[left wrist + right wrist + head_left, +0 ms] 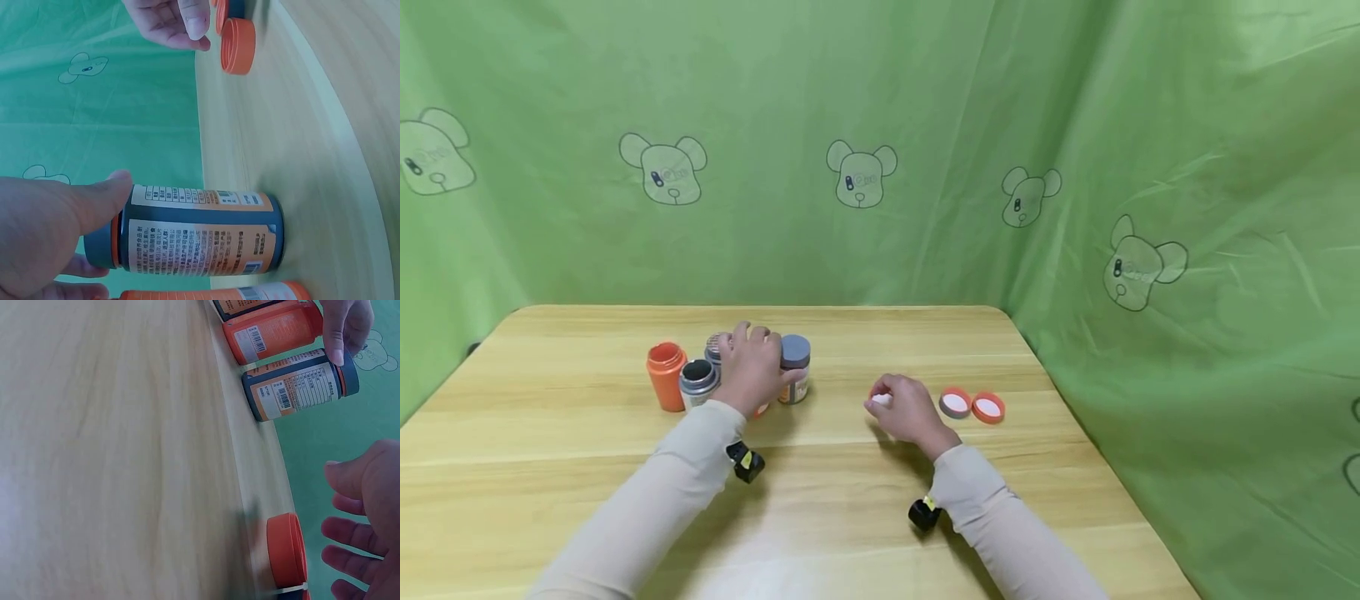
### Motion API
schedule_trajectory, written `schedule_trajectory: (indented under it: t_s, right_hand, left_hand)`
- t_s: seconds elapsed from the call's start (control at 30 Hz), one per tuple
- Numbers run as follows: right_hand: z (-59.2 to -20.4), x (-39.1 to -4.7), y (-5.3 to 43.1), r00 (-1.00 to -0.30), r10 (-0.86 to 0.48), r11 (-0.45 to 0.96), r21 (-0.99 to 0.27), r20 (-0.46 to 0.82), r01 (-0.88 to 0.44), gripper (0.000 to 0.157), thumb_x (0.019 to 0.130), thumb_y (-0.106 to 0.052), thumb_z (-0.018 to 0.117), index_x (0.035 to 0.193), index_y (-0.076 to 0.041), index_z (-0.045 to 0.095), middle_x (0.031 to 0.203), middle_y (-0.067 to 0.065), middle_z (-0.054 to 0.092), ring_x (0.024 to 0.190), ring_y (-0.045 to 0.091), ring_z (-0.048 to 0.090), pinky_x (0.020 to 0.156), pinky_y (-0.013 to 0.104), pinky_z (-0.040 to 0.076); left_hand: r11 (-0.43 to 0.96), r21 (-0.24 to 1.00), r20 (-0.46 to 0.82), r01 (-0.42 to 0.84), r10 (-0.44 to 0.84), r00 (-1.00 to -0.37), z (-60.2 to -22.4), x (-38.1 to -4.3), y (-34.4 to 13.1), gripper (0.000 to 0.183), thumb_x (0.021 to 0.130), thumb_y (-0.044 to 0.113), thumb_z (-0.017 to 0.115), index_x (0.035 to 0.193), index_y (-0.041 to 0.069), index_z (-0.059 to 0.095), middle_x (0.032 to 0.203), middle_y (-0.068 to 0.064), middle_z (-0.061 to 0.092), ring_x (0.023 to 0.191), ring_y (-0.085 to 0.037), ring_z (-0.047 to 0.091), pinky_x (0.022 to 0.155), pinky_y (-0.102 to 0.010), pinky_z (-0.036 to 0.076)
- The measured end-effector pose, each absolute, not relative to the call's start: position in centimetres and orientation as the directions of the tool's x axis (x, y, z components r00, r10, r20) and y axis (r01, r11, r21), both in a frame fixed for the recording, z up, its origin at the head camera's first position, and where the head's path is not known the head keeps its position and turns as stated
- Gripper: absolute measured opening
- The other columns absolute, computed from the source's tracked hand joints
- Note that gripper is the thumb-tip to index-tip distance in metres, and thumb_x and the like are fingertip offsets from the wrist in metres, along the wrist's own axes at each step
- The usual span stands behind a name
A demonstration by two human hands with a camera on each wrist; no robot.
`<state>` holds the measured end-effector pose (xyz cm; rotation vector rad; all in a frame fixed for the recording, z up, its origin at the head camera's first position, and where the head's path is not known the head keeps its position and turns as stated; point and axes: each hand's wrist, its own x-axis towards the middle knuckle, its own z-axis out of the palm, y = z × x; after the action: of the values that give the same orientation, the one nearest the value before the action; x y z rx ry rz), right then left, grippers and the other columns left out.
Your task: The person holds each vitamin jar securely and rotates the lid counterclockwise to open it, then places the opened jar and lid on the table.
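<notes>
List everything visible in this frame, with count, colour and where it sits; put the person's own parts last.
Table: one, light wood, fills the lower view.
Backdrop sheet: one, green with bear outlines, behind and right of the table.
Open orange jar: one, orange, far left of the jar cluster.
Open silver-rimmed jar: one, dark inside, just right of the orange jar.
Blue-lidded jar: one, blue-grey lid, orange and dark label, right end of the cluster, under the left thumb.
Jar under the left hand: at least one, orange, mostly hidden.
Loose lids: two, orange-rimmed, white inside, right of the right hand.
White-faced lid: one, rim colour hidden, in the right hand.
Wrist cameras: two, black.
Sleeves: two, beige.
Left hand: on the jar cluster.
Right hand: holds the white-faced lid.
</notes>
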<state>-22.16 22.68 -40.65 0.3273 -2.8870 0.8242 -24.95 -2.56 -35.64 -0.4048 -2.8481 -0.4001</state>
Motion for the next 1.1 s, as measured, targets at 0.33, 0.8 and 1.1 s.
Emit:
schedule_trajectory:
  t_s: [0.33,0.8,1.1]
  right_hand:
    - [-40.8,-21.7,22.6,-0.963,-0.182,0.818,-0.514,0.196,-0.259,0.011,0.089,-0.023,0.071,0.093,-0.013,0.068,0.094,0.0,0.065,0.084,0.018,0.058,0.077,0.037,0.048]
    - [-40.4,-21.6,23.2,-0.966,-0.158,0.796,-0.552,0.204,-0.247,0.009,0.087,-0.021,0.072,0.092,-0.015,0.068,0.088,0.0,0.062,0.075,0.018,0.055,0.065,0.032,0.046]
    - [-39.6,-21.4,22.8,-0.961,-0.144,0.758,-0.598,0.235,-0.259,0.02,0.088,-0.018,0.071,0.104,-0.007,0.066,0.102,0.005,0.066,0.097,0.025,0.06,0.083,0.042,0.048]
  left_hand:
    - [0.894,0.302,0.32,0.331,0.232,-0.919,-36.4,-24.8,-1.6,0.073,0.077,0.053,0.076,0.117,-0.005,0.057,0.121,-0.024,0.057,0.131,-0.046,0.033,0.103,-0.06,0.022]
    - [0.708,0.636,0.188,0.308,0.245,-0.951,-37.2,-24.0,-0.3,0.057,0.08,0.034,0.08,0.111,-0.003,0.049,0.105,-0.016,0.055,0.098,-0.029,0.057,0.085,-0.043,0.049]
    - [0.636,0.745,0.085,0.199,0.205,-0.975,-39.3,-23.9,0.5,0.09,0.081,0.036,0.079,0.141,-0.008,0.029,0.129,-0.031,0.051,0.118,-0.04,0.053,0.098,-0.05,0.042]
